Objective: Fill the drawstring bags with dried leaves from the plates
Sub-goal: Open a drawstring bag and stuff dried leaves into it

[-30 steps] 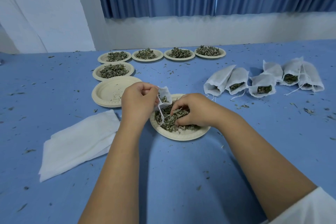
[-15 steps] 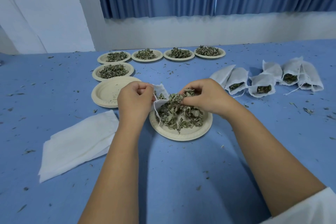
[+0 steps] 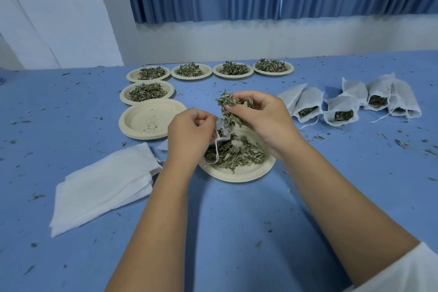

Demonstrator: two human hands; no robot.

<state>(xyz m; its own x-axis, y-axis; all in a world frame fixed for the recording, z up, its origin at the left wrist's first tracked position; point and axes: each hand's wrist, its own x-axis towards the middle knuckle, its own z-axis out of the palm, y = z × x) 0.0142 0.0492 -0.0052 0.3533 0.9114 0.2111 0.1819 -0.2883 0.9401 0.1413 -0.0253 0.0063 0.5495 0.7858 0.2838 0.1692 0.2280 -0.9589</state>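
My right grip [image 3: 263, 117], clamped on dried leaves [image 3: 228, 111], hangs at one o'clock from the drawstring bag [image 3: 221, 135], whose mouth my left grip [image 3: 189, 134] pinches open over the plate [image 3: 251, 174].

A clump of dried leaves [image 3: 228, 111] dangles pinched in the right hand [image 3: 265, 118], right above the mouth of a small white drawstring bag [image 3: 221, 129], which the left hand [image 3: 189, 133] holds open over the near plate [image 3: 239, 176], itself half heaped with leaves. Behind sit five loaded plates [image 3: 124, 96] and an empty stack [image 3: 151, 114]. Filled bags [image 3: 341, 104] lie open-mouthed on the right, and flat empty bags [image 3: 104, 187] are stacked at left.
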